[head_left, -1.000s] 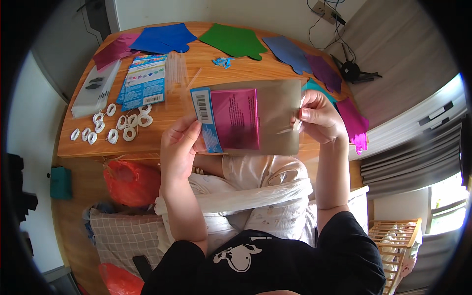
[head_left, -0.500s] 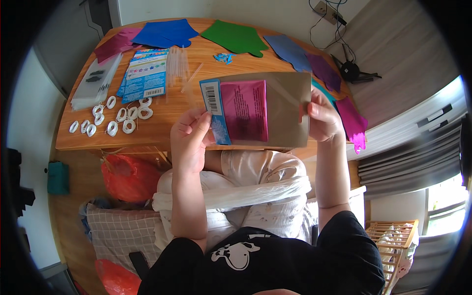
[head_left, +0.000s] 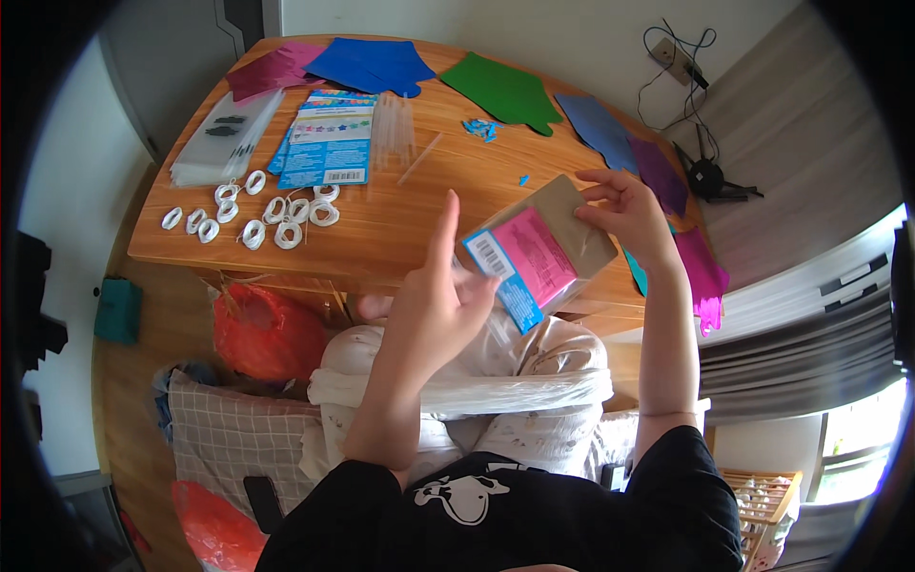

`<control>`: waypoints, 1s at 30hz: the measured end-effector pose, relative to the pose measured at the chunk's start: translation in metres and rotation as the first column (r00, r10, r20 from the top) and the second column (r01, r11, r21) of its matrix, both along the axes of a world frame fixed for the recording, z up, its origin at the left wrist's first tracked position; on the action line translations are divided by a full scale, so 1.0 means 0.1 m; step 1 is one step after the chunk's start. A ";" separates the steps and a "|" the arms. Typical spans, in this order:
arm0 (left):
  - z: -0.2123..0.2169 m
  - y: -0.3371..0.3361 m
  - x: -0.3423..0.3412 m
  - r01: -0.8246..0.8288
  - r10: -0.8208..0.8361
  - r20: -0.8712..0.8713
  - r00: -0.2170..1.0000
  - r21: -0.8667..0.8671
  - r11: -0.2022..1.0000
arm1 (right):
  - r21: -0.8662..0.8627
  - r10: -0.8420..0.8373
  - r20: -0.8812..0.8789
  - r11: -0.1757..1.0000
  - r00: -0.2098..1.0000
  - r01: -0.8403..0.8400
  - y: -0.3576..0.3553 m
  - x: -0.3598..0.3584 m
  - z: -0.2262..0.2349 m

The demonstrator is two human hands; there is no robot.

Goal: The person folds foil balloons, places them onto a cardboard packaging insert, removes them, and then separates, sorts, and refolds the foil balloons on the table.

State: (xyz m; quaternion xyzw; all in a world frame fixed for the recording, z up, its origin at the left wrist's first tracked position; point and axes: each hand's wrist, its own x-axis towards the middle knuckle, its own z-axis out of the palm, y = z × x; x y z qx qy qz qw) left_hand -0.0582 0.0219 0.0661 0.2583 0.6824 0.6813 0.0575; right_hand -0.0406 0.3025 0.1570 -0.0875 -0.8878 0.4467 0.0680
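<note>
A flat clear packet (head_left: 593, 234) holds brown card, a pink foil piece (head_left: 541, 255) and a blue label with a barcode at its near left end. It tilts over the front edge of the table. My right hand (head_left: 624, 217) pinches its far right edge between thumb and fingers. Beside the blue label end, my left hand (head_left: 434, 310) has its index finger stretched upward and its thumb spread out; the thumb tip is by the label's edge. The remaining left fingers are partly hidden. A small blue piece (head_left: 524, 180) lies on the table just beyond the packet.
The wooden table (head_left: 381, 238) bears white string coils (head_left: 288, 234), blue printed cards (head_left: 329, 143), clear sticks (head_left: 392, 129), clear bags (head_left: 221, 143) and small blue pieces (head_left: 481, 130). Coloured foil sheets, including a green one (head_left: 500, 91), line the far edge. A red plastic bag (head_left: 267, 329) sits below.
The packet has swung from level to tilted, its label end dropping to the right. My left hand has come off its grip and raised its index finger. The view has shifted slightly.
</note>
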 end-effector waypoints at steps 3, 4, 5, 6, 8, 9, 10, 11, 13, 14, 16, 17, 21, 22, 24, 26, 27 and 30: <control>0.12 -0.25 0.06 -0.001 -0.066 -0.184 0.981 -0.343 0.939 | 0.065 0.084 0.124 0.994 0.989 -0.093 -0.02 -0.25 -0.10; 0.16 -0.30 0.07 -0.029 -0.119 -0.261 0.958 -0.499 0.866 | 0.094 0.124 0.188 0.985 0.974 -0.144 -0.04 -0.32 -0.13; 0.19 -0.30 0.05 -0.028 -0.117 -0.258 0.959 -0.498 0.867 | 0.095 0.125 0.192 0.985 0.973 -0.145 -0.06 -0.37 -0.17; 0.23 -0.32 0.05 -0.091 -0.087 -0.313 0.946 -0.513 0.853 | 0.164 0.161 0.184 0.968 0.970 -0.192 -0.12 -0.44 -0.21; 0.25 -0.35 0.01 -0.214 -0.038 -0.421 0.906 -0.535 0.818 | 0.299 0.232 0.174 0.914 0.957 -0.275 -0.24 -0.57 -0.31; 0.20 -0.34 -0.04 -0.217 -0.034 -0.417 0.908 -0.539 0.814 | 0.294 0.238 0.176 0.913 0.955 -0.282 -0.29 -0.64 -0.37; 0.10 -0.30 -0.12 -0.167 -0.090 -0.458 0.884 -0.492 0.854 | 0.386 0.288 0.107 0.870 0.951 -0.307 -0.34 -0.72 -0.43; 0.00 -0.26 -0.19 -0.114 -0.142 -0.502 0.853 -0.444 0.889 | 0.478 0.344 0.040 0.818 0.938 -0.320 -0.41 -0.80 -0.46; -0.13 -0.22 -0.24 -0.056 -0.187 -0.542 0.819 -0.400 0.915 | 0.562 0.404 -0.018 0.761 0.914 -0.325 -0.55 -0.97 -0.56; -0.17 -0.19 -0.24 -0.055 -0.190 -0.535 0.823 -0.409 0.911 | 0.678 0.456 -0.096 0.681 0.885 -0.277 -0.63 -1.06 -0.61; -0.22 -0.14 -0.22 -0.052 -0.197 -0.519 0.831 -0.426 0.903 | 0.856 0.573 -0.219 0.501 0.790 -0.126 -0.76 -1.23 -0.70; -0.21 -0.13 -0.22 -0.049 -0.199 -0.516 0.833 -0.428 0.902 | 0.855 0.571 -0.217 0.503 0.791 -0.128 -0.80 -1.30 -0.74; -0.14 -0.12 -0.20 -0.038 -0.177 -0.487 0.855 -0.400 0.916 | 0.933 0.589 -0.134 0.346 0.797 -0.099 -0.81 -1.52 -0.79; -0.14 -0.12 -0.22 -0.028 -0.186 -0.476 0.860 -0.407 0.913 | 0.942 0.639 -0.097 0.307 0.763 -0.137 -0.79 -1.54 -0.76; -0.12 -0.10 -0.23 0.002 -0.212 -0.448 0.869 -0.423 0.906 | 0.952 0.721 -0.020 0.226 0.693 -0.208 -0.75 -1.53 -0.67; -0.10 -0.06 -0.26 0.020 -0.223 -0.477 0.850 -0.395 0.919 | 0.942 0.740 0.002 0.225 0.672 -0.250 -0.70 -1.57 -0.64; -0.10 -0.02 -0.28 0.022 -0.218 -0.514 0.830 -0.361 0.932 | 0.934 0.769 0.017 0.216 0.640 -0.285 -0.67 -1.58 -0.64; -0.16 0.01 -0.31 0.060 -0.240 -0.550 0.800 -0.324 0.944 | 0.919 0.763 0.053 0.215 0.644 -0.330 -0.72 -1.49 -0.59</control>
